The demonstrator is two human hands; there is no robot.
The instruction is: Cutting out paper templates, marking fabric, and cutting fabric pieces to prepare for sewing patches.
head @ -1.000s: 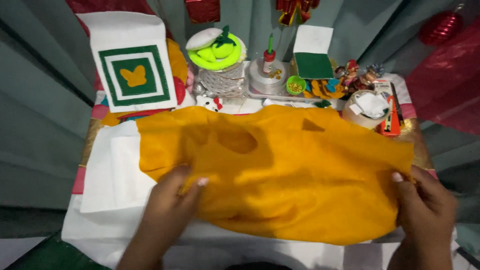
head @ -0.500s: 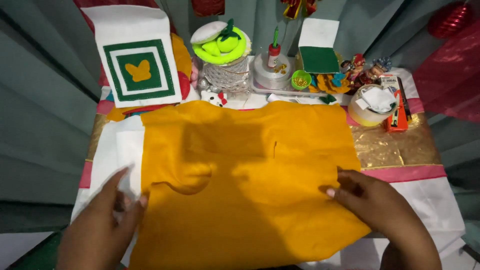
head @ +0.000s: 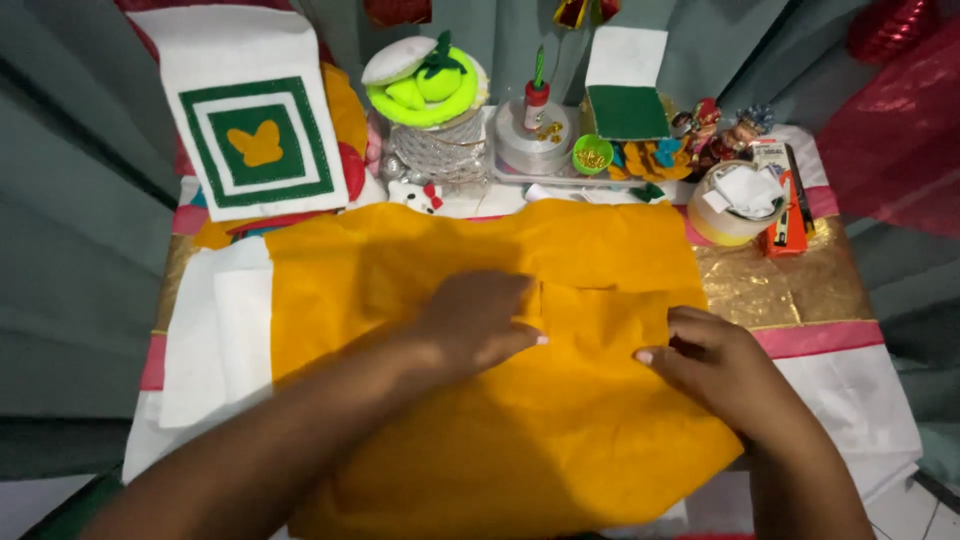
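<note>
Smoothing large yellow felt sheet (head: pixel 500 400): left hand (head: pixel 480 320) open, pressing flat at its centre; right hand (head: pixel 715 365) pinching cut edge just right. Next calls for aligning edges.

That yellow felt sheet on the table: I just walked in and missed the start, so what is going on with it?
A person has a large yellow felt sheet spread flat over a craft table. The left hand presses palm-down on the sheet's middle, while the right hand pinches its right edge, where a rectangular flap is folded in. White felt pieces lie to the left; a white panel with green squares and a yellow butterfly sits behind.
</note>
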